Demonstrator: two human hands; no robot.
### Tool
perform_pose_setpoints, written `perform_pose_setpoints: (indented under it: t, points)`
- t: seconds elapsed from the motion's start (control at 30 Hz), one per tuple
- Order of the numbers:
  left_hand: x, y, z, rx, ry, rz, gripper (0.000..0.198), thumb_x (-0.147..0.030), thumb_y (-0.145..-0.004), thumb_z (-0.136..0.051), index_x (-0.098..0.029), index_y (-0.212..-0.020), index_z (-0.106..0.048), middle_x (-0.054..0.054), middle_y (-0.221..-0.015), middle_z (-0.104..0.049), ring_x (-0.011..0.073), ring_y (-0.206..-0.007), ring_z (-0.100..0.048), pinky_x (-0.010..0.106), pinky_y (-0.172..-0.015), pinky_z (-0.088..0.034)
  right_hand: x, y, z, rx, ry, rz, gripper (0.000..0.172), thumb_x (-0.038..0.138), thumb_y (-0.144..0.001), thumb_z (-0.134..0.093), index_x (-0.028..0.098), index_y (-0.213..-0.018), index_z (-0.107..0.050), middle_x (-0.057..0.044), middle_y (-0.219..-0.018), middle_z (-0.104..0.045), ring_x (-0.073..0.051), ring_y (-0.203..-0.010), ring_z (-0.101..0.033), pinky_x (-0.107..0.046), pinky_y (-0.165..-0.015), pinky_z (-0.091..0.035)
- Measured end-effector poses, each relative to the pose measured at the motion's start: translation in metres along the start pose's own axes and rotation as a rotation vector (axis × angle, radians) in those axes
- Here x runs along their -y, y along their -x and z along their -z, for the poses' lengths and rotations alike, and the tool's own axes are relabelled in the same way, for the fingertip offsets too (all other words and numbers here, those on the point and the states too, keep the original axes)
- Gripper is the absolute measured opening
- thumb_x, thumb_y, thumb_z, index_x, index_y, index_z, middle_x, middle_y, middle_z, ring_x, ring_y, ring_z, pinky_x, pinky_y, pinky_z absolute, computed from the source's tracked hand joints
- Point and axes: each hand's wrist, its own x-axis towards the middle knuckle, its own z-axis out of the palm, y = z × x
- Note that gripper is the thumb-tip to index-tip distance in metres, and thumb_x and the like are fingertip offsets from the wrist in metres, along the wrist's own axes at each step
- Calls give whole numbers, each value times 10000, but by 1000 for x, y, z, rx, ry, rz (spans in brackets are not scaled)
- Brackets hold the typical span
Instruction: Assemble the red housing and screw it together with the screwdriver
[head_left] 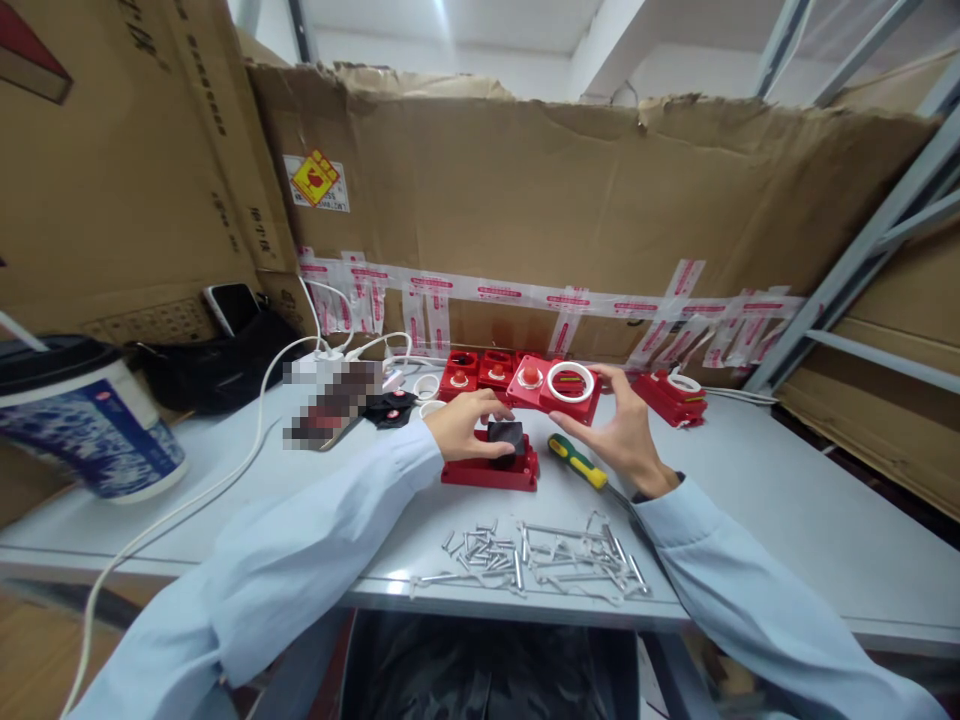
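Note:
My left hand (474,425) has its thumb and fingers around a black block-shaped part (507,434), which sits in or just over a red rectangular housing (491,474) on the table. My right hand (626,425) grips the right end of a red cover plate (538,399), raised and tilted. On that plate are a white ring (570,382) and a round red button (530,376). A screwdriver (576,460) with a yellow and green handle lies below my right hand. Nearer the front edge are loose screws (484,550) and metal rods with thin strips (577,560).
Several red units (459,377) stand behind my hands, and another red unit (673,398) with a white ring is farther right. A phone (330,405), a power strip (319,365), white cables and a large cup (86,420) occupy the left. A cardboard wall (525,200) closes the back.

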Motion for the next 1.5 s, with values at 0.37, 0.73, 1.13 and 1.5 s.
perform_pose_setpoints:
  t: [0.37,0.73,1.13,1.5]
  points:
    - [1,0,-2,10,-19,-4,379,-400,-697,-705,-170,-993,-655,79,-931,-590,208,-845,-584,341,-799,-468,0,0,-1,7,13,-3,586,449,-630,-746,198,-1094,-491,-100,-1075,-615,-257,-972,-601,-417,-847,-488]
    - [1,0,0,25,-17,-30,349,-386,-704,-698,-178,-975,-627,58,-922,-649,203,-836,-580,326,-775,-457,1,0,-1,8,8,2,570,444,-637,-741,202,-1090,-494,-92,-1055,-612,-254,-954,-600,-412,-833,-488]
    - [0,-1,1,49,-17,-26,386,-378,-692,-709,-157,-998,-629,66,-965,-681,197,-824,-600,318,-775,-466,-1,1,-1,10,7,12,577,427,-634,-750,194,-1095,-493,-91,-1050,-609,-251,-956,-595,-409,-838,-483]
    - [-5,-1,6,65,-32,-40,385,-368,-714,-702,-127,-1007,-634,95,-979,-671,221,-892,-593,344,-818,-463,-2,1,-2,15,11,13,584,415,-629,-757,186,-1098,-494,-90,-1056,-609,-242,-961,-594,-388,-846,-482]
